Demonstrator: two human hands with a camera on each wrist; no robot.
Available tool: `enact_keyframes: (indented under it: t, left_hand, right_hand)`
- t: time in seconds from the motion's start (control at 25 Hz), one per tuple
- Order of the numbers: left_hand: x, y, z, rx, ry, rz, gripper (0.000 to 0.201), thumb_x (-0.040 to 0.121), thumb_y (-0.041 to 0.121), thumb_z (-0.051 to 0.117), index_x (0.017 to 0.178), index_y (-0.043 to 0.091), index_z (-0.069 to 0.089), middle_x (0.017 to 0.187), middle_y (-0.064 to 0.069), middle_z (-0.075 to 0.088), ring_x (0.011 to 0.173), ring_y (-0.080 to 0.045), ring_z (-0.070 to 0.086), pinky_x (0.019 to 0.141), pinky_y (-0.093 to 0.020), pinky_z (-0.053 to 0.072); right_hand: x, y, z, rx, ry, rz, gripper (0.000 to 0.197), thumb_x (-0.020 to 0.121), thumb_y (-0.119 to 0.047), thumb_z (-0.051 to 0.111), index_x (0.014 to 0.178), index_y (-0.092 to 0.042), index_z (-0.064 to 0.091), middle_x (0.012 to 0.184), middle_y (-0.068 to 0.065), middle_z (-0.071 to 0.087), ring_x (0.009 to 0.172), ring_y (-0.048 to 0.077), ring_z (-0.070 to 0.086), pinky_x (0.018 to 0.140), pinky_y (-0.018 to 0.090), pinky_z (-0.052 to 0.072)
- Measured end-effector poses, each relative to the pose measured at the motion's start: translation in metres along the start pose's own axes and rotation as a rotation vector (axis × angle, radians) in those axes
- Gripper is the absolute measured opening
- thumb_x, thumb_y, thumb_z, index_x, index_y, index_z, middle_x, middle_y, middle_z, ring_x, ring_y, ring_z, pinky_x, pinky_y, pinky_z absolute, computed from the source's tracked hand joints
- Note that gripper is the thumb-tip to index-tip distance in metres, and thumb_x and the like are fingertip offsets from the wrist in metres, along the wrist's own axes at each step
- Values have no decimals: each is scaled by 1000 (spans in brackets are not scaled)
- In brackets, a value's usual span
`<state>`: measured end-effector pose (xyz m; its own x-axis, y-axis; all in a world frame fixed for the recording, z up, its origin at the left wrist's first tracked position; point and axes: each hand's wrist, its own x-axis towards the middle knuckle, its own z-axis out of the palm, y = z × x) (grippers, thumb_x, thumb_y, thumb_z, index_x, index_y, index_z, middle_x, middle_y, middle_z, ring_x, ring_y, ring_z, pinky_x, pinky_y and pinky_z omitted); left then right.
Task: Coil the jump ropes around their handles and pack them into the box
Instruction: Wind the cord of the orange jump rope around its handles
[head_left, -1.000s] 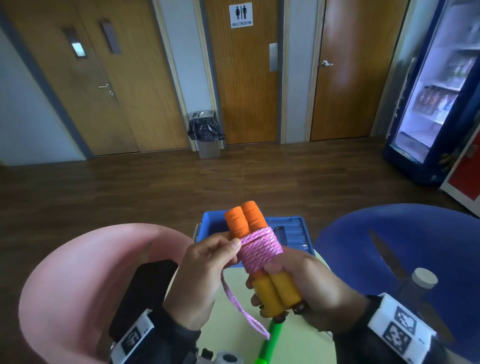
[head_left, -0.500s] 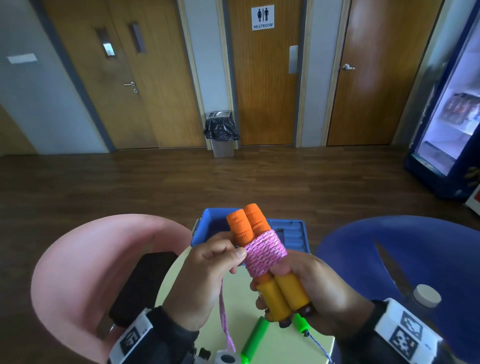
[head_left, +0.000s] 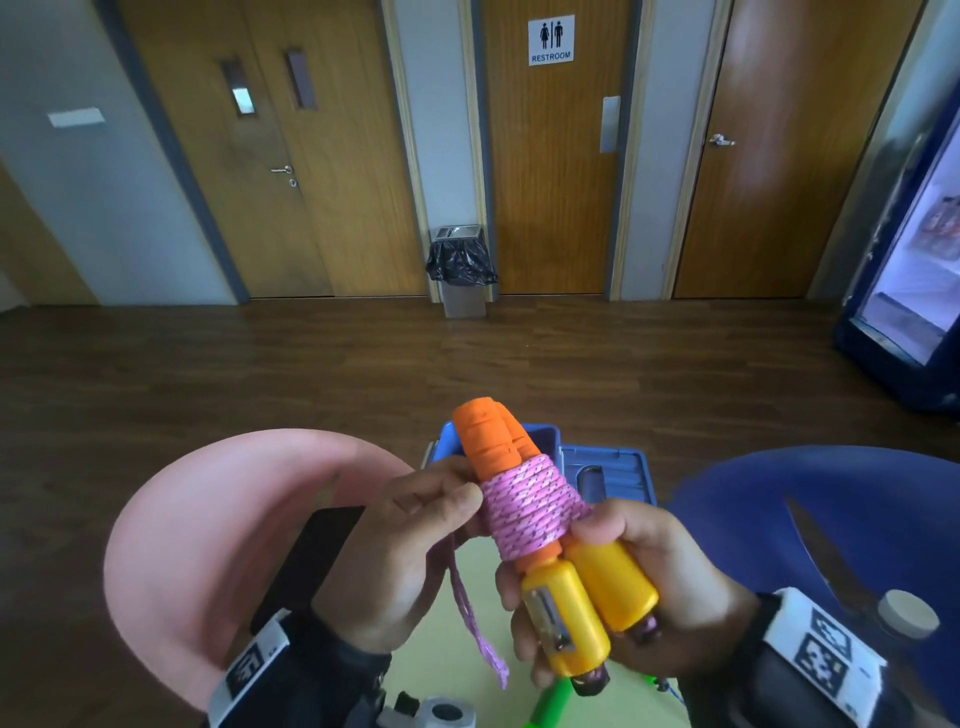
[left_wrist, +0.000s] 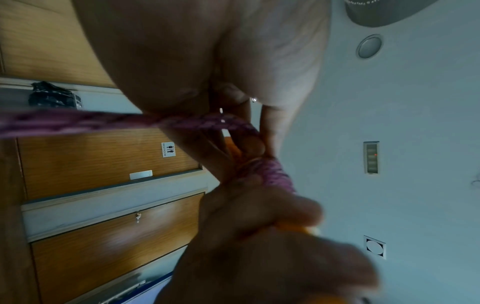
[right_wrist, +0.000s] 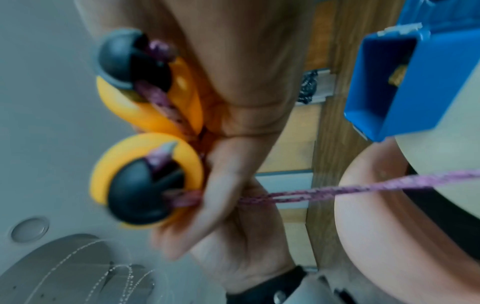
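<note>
A pair of orange-and-yellow jump rope handles (head_left: 571, 582) is held side by side, tilted, with pink rope (head_left: 530, 506) coiled tightly round their middle. My right hand (head_left: 639, 587) grips the yellow lower ends (right_wrist: 145, 164), thumb on the coil. At the coil's left edge my left hand (head_left: 415, 525) pinches the rope; a short doubled pink tail (head_left: 472, 618) hangs below it. The open blue box (head_left: 608, 467) stands behind the handles on the pale green table (head_left: 467, 691). A green handle (head_left: 545, 706) of another rope lies on the table below my hands.
A pink chair (head_left: 208, 545) stands at the left with a black object (head_left: 311, 561) on its seat. A blue chair (head_left: 841, 509) is at the right, and a bottle's cap (head_left: 906, 613) shows near my right wrist. Wooden floor and doors lie beyond.
The loose pink tail has grown shorter as more rope went onto the coil. The handles have tilted a little and the view has shifted left.
</note>
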<state>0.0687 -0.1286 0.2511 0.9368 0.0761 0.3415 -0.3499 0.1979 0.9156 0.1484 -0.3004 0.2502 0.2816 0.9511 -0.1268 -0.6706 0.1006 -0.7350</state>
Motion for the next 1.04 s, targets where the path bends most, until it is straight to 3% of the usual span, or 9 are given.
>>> enact_keyframes:
  t: [0.08,0.2,0.32,0.4,0.52,0.68,0.76,0.88,1.04]
  left_hand:
    - [1,6,-20,-39,25,-33,22,90,30,64,84,11,74,82,-10,71,75,-21,68,73,-29,54]
    - [-2,13,-49,-141,86,-163,54,86,33,72,104,-16,60,81,-39,58,74,-37,62,72,-45,52]
    - [-6,27,-72,-181,289,-145,26,84,19,66,71,-2,59,57,-16,53,44,-22,52,46,-25,46]
    - [-10,29,-99,7,442,-104,29,79,23,71,61,8,53,56,-11,49,49,-21,48,51,-28,44]
    - [-16,29,-131,394,470,-48,47,73,47,71,56,12,44,55,-5,42,58,-21,41,62,-40,39]
    - [-22,38,-148,463,478,-49,48,72,57,66,58,13,54,55,-5,57,58,-23,55,65,-49,51]
    - [-25,42,-159,427,456,-102,49,70,62,63,64,14,62,68,-11,67,73,-32,67,80,-57,56]
    - [-30,50,-173,393,438,-131,51,67,63,64,63,12,62,74,-19,65,82,-45,63,85,-63,52]
    - [-32,59,-189,349,384,-75,44,68,54,69,59,12,61,72,-21,63,75,-43,62,80,-55,53]
  right_hand:
    - [17,3,16,14,-89,10,47,84,-34,49,114,1,59,107,17,65,94,34,68,83,43,56]
    - [47,10,32,-7,-128,41,51,83,-35,49,118,2,57,106,21,68,97,37,69,82,45,58]
    - [83,20,46,-157,33,76,50,77,-33,44,109,1,64,95,25,66,78,35,70,68,38,58]
    - [104,25,55,-265,213,18,47,73,-25,45,106,2,65,97,32,62,69,30,66,61,31,52]
    - [127,35,80,-489,417,-108,43,80,-30,50,111,-2,58,93,29,59,57,21,59,48,23,45]
    - [150,53,96,-623,548,-185,30,97,-41,57,105,-13,63,96,23,70,76,37,68,67,53,55]
    - [155,53,102,-525,546,-178,34,99,-37,53,108,-6,63,99,26,69,79,39,68,68,53,56]
    - [158,50,108,-359,480,-135,48,92,-41,53,107,3,66,99,32,67,76,38,66,55,36,56]
    - [162,52,114,-208,374,-94,45,87,-43,60,96,-2,76,97,27,65,77,39,64,69,46,58]
